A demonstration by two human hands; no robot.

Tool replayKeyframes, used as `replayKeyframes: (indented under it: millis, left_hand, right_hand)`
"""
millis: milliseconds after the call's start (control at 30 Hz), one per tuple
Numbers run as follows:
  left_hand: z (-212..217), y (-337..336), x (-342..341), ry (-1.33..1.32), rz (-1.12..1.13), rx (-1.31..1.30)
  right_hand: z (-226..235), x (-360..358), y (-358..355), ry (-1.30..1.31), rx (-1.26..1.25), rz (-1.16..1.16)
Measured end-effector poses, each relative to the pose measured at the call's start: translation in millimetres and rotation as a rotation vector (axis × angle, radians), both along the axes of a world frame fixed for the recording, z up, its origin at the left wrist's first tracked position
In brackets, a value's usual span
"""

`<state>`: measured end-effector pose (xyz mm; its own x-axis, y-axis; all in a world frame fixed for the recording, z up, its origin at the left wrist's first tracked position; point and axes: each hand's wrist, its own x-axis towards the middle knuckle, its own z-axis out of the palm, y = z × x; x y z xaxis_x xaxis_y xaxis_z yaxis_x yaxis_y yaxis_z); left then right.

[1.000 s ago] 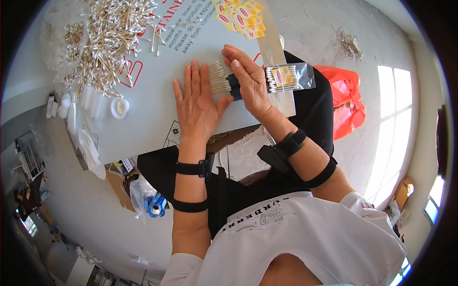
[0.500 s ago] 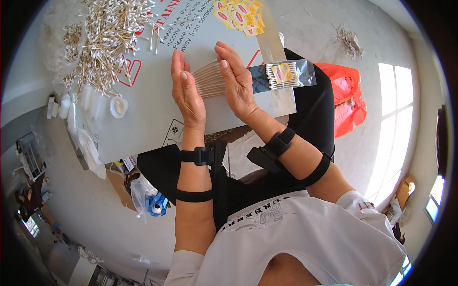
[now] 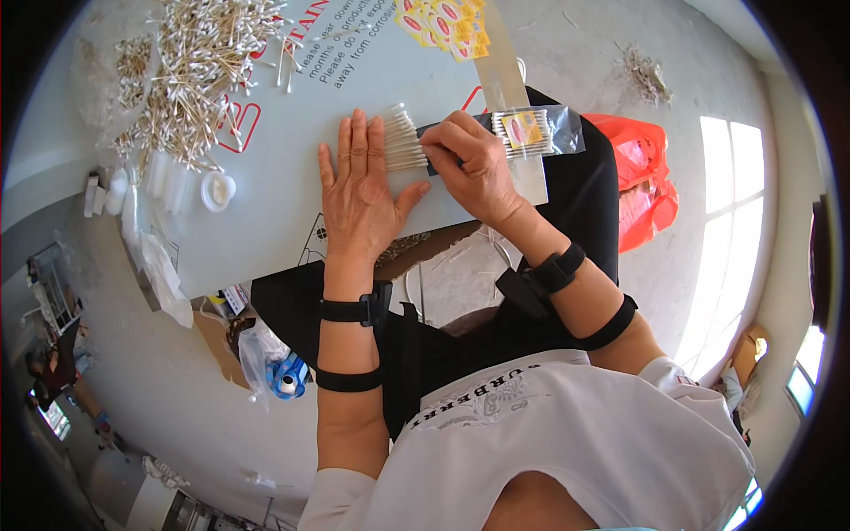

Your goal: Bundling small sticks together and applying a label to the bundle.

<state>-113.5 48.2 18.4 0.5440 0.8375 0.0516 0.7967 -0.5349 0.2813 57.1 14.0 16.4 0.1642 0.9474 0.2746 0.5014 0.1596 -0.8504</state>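
Observation:
On the grey tabletop, a fanned row of cotton swabs (image 3: 403, 142) lies between my two hands. My left hand (image 3: 359, 190) is flat with fingers stretched out, covering the left ends of the swabs. Curled in a pinch, my right hand (image 3: 474, 164) has its fingertips at their right ends; what it pinches, if anything, is hidden. Partly under the right hand lies a dark strip, running on to a clear plastic bag (image 3: 567, 131). Inside the bag is a row of swabs with a yellow label (image 3: 522, 129).
A large heap of loose cotton swabs (image 3: 190, 80) lies at the far left. Near it are a small round white container (image 3: 217, 189) and clear plastic tubes. Yellow labels (image 3: 447, 26) are piled at the far edge. A red plastic bag (image 3: 633, 168) is beyond the table's right edge.
My upright hands, which flanked the swabs, have turned over. The left now lies flat on them; the right has curled its fingers at their right ends.

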Motion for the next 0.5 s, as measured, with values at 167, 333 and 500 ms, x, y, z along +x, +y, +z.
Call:
replayKeyframes:
  millis: [167, 333, 500]
  left_hand:
    - [-1.1, -0.2, 1.5, -0.022, 0.000, -0.001]
    - [-1.9, -0.4, 1.6, -0.017, 0.003, 0.004]
    - [-2.4, -0.7, 1.1, -0.020, 0.008, 0.005]
  right_hand:
    - [-6.5, 0.0, -6.9, -0.188, 0.062, 0.050]
    - [-9.0, -1.7, -6.1, -0.229, 0.084, 0.029]
    - [-9.2, -0.1, -7.7, -0.350, 0.090, 0.100]
